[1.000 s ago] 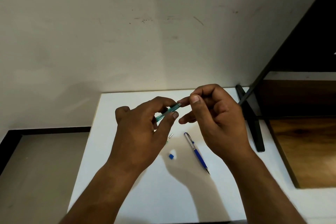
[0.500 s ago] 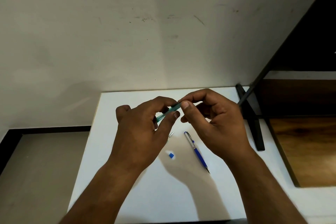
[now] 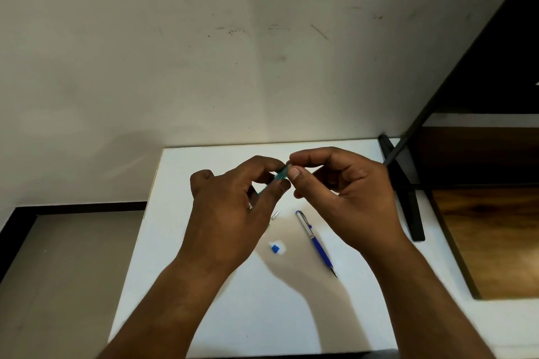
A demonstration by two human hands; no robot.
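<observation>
Above a white table (image 3: 262, 315), my left hand (image 3: 230, 213) grips a teal translucent pen barrel (image 3: 280, 176), its fingers curled round it. My right hand (image 3: 344, 192) pinches the barrel's upper end between thumb and forefinger; what sits at that tip is hidden by the fingers. On the table below lie a blue and silver pen (image 3: 316, 243), a small blue cap piece (image 3: 274, 248) and a tiny silver part (image 3: 274, 215).
A black stand foot (image 3: 408, 207) and a slanted black bar (image 3: 437, 96) stand at the table's right side. Beyond them is a wooden surface (image 3: 495, 236). A pale wall rises behind the table, and grey floor lies to the left.
My right hand has closed in on the barrel's end, moving slightly left and down, its fingers now tight on the tip. My left hand has held almost still.
</observation>
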